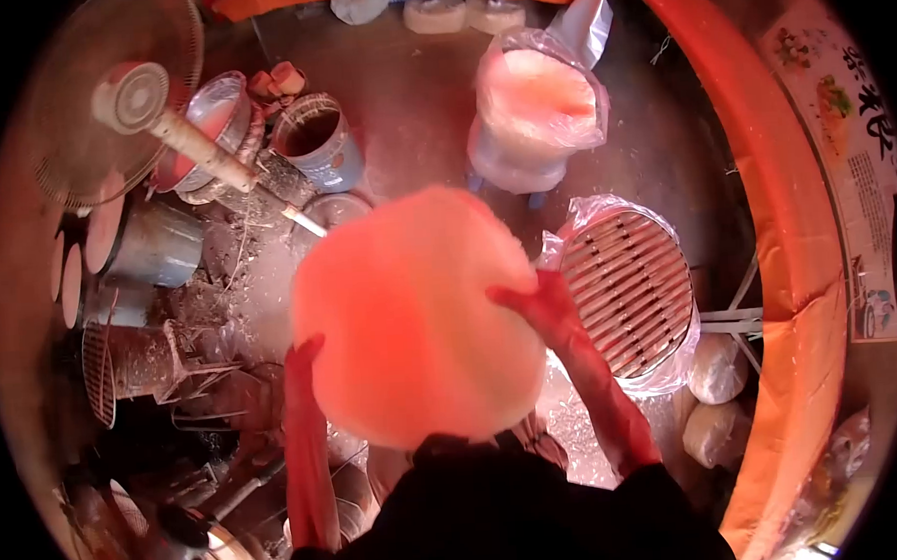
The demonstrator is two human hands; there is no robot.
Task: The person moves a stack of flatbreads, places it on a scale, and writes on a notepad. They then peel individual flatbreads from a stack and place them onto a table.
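A large round, soft-looking pale sheet (420,321), resembling a thin flatbread, is held up in front of my body. Red light tints it pink, and its edge is uneven. My left hand (304,361) grips its left edge, with the thumb on the near face. On the upper right edge, my right hand (542,301) has its thumb over the face. The fingers behind the sheet are hidden on both sides. Just right of my right hand lies a round slatted rack (629,292) on clear plastic.
A plastic-lined tub (536,111) with pale contents stands ahead. To the left are a standing fan (130,99), a bucket (320,150), a basin (207,130) and metal drums (152,243). An orange sheet (803,385) borders the right side, near wrapped bundles (717,433).
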